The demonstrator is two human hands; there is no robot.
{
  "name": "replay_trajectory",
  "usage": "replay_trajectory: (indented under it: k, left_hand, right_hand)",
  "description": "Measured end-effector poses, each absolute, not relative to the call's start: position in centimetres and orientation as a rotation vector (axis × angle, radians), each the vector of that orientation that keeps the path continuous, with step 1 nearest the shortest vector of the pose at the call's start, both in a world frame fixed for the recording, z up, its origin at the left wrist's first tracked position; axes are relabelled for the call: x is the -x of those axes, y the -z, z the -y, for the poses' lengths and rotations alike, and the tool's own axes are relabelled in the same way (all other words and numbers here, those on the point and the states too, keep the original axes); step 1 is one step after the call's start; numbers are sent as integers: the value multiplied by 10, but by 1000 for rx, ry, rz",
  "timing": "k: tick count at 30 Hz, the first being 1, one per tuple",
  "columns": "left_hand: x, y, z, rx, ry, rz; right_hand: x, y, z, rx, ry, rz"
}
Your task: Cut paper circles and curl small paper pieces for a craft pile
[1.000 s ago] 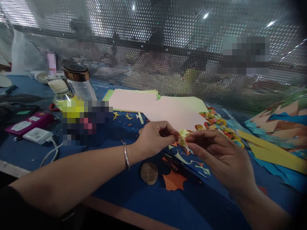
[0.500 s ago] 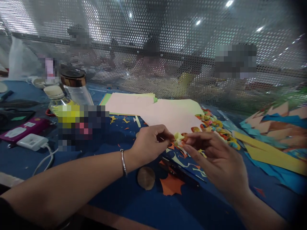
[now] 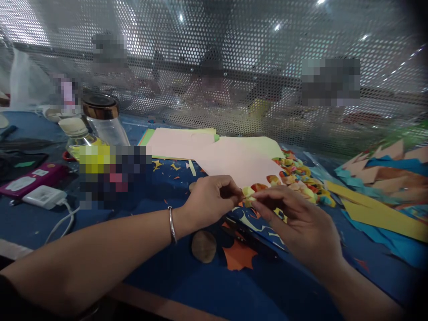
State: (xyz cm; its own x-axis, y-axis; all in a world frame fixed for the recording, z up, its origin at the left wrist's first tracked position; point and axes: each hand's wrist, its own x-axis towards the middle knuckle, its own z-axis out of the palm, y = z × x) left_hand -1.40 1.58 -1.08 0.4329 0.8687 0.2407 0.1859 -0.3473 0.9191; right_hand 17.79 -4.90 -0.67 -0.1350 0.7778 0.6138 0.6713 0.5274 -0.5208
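Between my two hands, above the table, is a small pale yellow paper piece [image 3: 248, 194] with curled edges. My left hand [image 3: 212, 198], a silver bangle at its wrist, pinches the piece's left side. My right hand [image 3: 301, 220] has its thumb and forefinger closed on the right side. Just behind them lies a heap of small orange and yellow paper pieces [image 3: 301, 176]. Below the hands are an orange paper scrap [image 3: 239, 255] with pointed corners, a round brown disc [image 3: 203, 246] and a dark long object [image 3: 254, 240] that I cannot make out.
Pale pink paper sheets [image 3: 239, 156] lie in front of a perforated metal panel [image 3: 187, 67]. At left stand a drink bottle [image 3: 74, 131] and a clear lidded jar [image 3: 109, 127], near a white charger [image 3: 45, 196]. Folded peach and blue paper [image 3: 384, 171] is piled at right.
My right fingers have shifted slightly left on the yellow paper piece, which now shows a rounder, more open shape. My left hand has hardly moved.
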Motion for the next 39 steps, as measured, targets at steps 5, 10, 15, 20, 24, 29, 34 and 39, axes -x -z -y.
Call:
replay_trajectory:
  k: [5,10,15,20,24,29,34,39]
  left_hand:
    - [12,14,-17,-1707,-962,-857]
    - [11,16,-18,-1667,-967,-857]
    - [11,14,-17,-1607,-947,-834]
    - [10,15,-16,-1579,-931,-826]
    - [10,14,-16,-1570,-928,-827]
    - [11,12,-15,-1573,-930,-830]
    - [12,14,-16,-1646,-952,-885]
    - [13,15,-17,-1706,-1008,-911]
  right_hand:
    - [-177,4,51,1231,-200,1804]
    - [-175,-2,52,1234,-239,1805]
    - [-176,0,52,1236,-220,1807]
    - [-177,1,52,1219,-187,1821]
    - [-178,5,52,1199,-196,1826]
    - [-180,6,51,1192,-185,1854]
    - [-181,3,53,1248,-202,1834]
    - [-182,4,55,1341,-289,1677]
